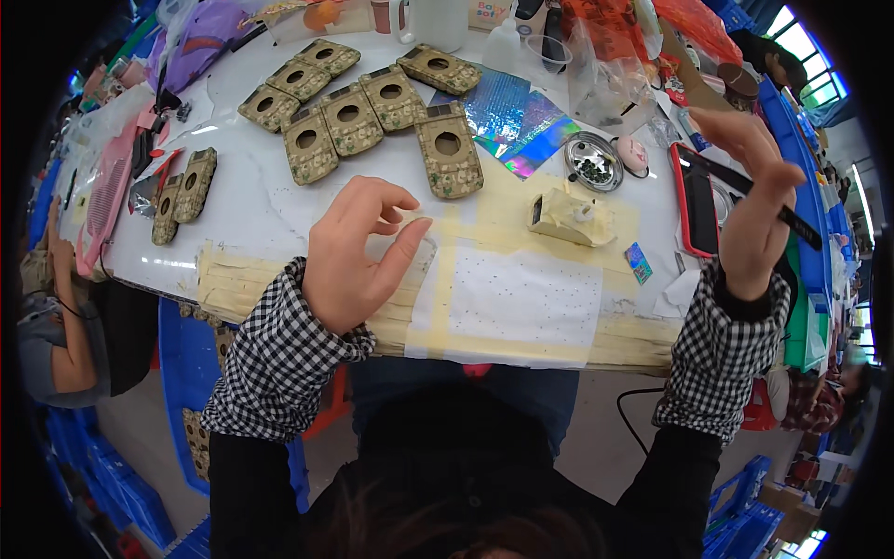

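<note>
My left hand (358, 256) is raised over the near part of the table, fingers curved, thumb and index finger apart, with nothing seen between them. Past its fingertips lie several camouflage toy tank hulls (450, 172) with round holes in their tops. At the right, my right hand (756, 200) holds a slim black tool that looks like tweezers (799, 226), above a phone in a red case (684, 200). A tape-wrapped block (573, 219) sits between the hands, with a small pale piece on top. Behind it stands a round metal dish (594, 160) of small dark parts.
White paper with small dark specks (521, 307) is taped at the near edge. Shiny holographic sheets (517, 116) lie behind. Two more hulls (194, 186) and a pink comb-like rack (107, 205) are at left. A blue tray (177, 373) with hulls is below. Other people sit at both sides.
</note>
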### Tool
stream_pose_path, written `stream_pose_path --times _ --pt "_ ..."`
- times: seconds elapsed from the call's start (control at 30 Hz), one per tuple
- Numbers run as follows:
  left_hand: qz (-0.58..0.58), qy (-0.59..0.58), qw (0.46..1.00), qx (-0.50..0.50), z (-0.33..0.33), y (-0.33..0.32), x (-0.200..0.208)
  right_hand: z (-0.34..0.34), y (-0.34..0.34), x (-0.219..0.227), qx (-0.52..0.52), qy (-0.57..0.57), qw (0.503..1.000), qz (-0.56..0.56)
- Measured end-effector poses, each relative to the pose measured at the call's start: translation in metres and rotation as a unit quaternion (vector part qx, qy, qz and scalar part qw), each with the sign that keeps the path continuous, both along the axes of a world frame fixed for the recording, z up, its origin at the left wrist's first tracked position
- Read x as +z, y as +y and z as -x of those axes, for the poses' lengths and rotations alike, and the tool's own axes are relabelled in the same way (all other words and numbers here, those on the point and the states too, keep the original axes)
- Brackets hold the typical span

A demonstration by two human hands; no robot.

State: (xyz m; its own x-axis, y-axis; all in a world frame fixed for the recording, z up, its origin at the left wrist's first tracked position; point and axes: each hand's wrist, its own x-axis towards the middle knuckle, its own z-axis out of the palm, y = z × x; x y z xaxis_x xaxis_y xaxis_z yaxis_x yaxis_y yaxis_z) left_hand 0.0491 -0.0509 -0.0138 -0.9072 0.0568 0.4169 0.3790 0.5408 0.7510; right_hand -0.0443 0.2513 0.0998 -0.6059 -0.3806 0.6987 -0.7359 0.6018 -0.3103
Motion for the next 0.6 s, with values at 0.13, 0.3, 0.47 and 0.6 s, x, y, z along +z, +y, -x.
stream_pose_path --times 0.13,0.3,0.47,0.6 --pt "-0.164 -0.179 0.970 -0.025 0.018 -0.007 -0.002 -0.067 0.029 -0.006 -0.206 -0.095 0.972 0.056" --pt "-0.128 -0.230 0.964 -0.024 0.053 -0.001 -0.001 -0.102 0.044 -0.041 -0.198 -0.032 0.955 0.220" --pt "0.159 -0.055 0.983 0.076 0.079 0.011 -0.005 -0.115 0.042 -0.052 -0.232 -0.070 0.946 0.214" --pt "0.293 -0.052 0.948 0.116 0.089 0.027 0.007 -0.122 0.057 -0.058 -0.217 -0.117 0.955 0.166"
